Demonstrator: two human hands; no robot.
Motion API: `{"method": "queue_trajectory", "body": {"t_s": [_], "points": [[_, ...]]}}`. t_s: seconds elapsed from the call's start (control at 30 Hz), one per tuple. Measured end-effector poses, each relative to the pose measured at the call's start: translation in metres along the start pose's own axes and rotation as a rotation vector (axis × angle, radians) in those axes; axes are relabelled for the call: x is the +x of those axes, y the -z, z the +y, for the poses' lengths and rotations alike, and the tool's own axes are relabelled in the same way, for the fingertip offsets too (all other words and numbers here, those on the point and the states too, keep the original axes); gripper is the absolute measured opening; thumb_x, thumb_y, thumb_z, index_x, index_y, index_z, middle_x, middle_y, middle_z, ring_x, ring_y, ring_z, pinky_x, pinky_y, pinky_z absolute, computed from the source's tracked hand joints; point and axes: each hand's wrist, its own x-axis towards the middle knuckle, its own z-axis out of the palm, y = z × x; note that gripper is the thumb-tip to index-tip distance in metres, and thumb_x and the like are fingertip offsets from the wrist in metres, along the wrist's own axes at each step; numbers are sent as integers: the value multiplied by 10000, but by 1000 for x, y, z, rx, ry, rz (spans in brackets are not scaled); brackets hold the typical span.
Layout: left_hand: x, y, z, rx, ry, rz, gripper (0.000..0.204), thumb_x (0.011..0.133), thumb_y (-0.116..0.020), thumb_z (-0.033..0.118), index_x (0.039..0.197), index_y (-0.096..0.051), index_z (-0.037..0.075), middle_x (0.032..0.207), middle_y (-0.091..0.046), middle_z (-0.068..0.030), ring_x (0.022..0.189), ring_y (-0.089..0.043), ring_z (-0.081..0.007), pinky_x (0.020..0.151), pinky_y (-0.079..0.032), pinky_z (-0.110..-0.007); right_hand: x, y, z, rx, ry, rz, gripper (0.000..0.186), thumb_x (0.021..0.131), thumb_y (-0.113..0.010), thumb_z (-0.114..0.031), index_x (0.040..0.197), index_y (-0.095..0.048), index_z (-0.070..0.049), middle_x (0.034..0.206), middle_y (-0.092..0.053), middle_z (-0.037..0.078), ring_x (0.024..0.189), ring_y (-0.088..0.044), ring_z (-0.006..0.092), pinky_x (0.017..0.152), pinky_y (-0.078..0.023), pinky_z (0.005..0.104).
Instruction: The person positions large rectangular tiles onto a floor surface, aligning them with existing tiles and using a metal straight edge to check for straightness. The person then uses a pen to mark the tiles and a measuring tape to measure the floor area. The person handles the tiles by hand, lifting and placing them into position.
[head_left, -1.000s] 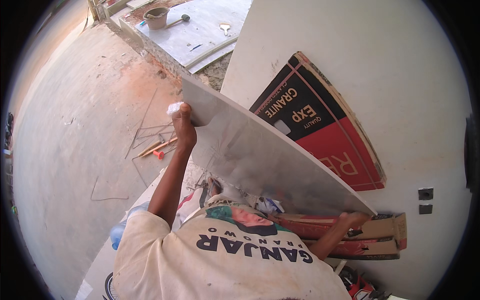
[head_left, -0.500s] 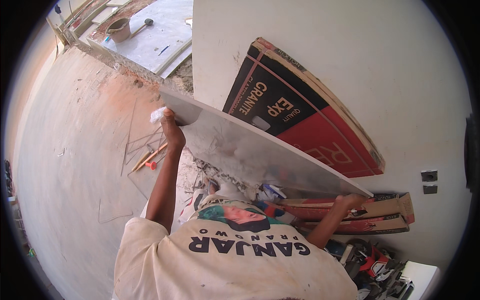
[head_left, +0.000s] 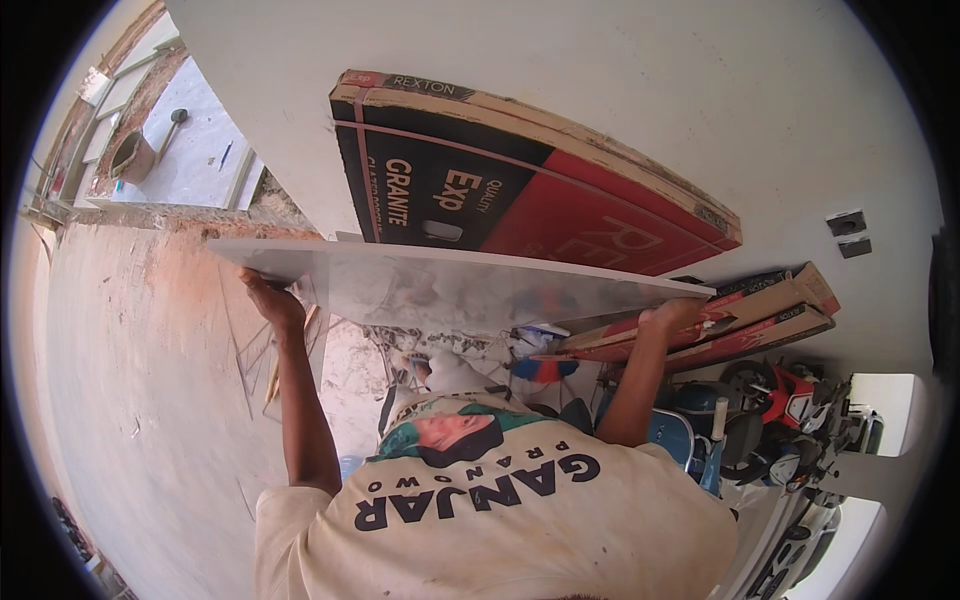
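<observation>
A large, glossy grey-white tile (head_left: 450,290) spans the space in front of me, its thin far edge running nearly level across the view. My left hand (head_left: 272,300) grips it near the left end, thumb up by the face and fingers partly hidden behind or under it. At the right end my right hand (head_left: 672,315) is closed on the tile's edge, close to some flattened cartons. Just beyond the tile, a black and red tile carton (head_left: 530,195) leans against the wall, its lower part hidden by the tile.
Opened red and brown cartons (head_left: 750,310) lie at the wall's foot on the right, with motorbikes (head_left: 785,400) nearer. Wall outlets (head_left: 848,232) sit above. At far left, a bucket (head_left: 132,157) and a mallet (head_left: 178,117) rest on a pale tiled surface. Thin rods and wooden-handled tools lie on the concrete floor (head_left: 150,350).
The tile has swung from a steep slant to nearly level across the view, both hands still on it. My view has turned, and more of the motorbikes shows. White wrapping by my left hand is out of sight.
</observation>
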Motion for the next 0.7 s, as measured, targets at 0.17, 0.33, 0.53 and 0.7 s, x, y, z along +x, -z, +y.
{"method": "queue_trajectory", "body": {"t_s": [0.17, 0.33, 0.53, 0.7], "points": [[7, -2, -1, 64, 5, -111, 734, 913, -249, 638, 1183, -478, -6, 1032, -562, -102, 896, -555, -192, 735, -451, -320, 3, -3, 4, 5, 1, -22, 545, 923, -358, -469, 1286, -411, -66, 1298, -448, 129, 1158, -454, 304, 989, -364, 459], [16, -8, -3, 44, 0, -145, 750, 909, -256, 644, 1193, -469, -18, 1054, -557, -110, 921, -548, -191, 770, -449, -327, 6, -9, 9, 17, 1, -56, 593, 944, -319, -461, 1332, -349, -14, 1358, -392, 162, 1205, -423, 314, 1021, -343, 437], [30, -18, -4, 118, -41, -160, 782, 899, -289, 651, 1251, -432, -32, 1173, -513, -139, 1014, -523, -225, 817, -448, -338, 13, -25, 19, -15, -50, 15, 682, 959, -263, -487, 1366, -267, 60, 1399, -340, 190, 1234, -400, 324, 1051, -327, 394], [32, -32, 5, 74, 96, -222, 803, 897, -310, 647, 1316, -388, -34, 1277, -458, -159, 1181, -428, -260, 1009, -304, -360, 13, -34, 24, 33, 33, -47, 678, 963, -257, -477, 1333, -317, 87, 1397, -337, 200, 1231, -407, 326, 1041, -343, 397]]}}
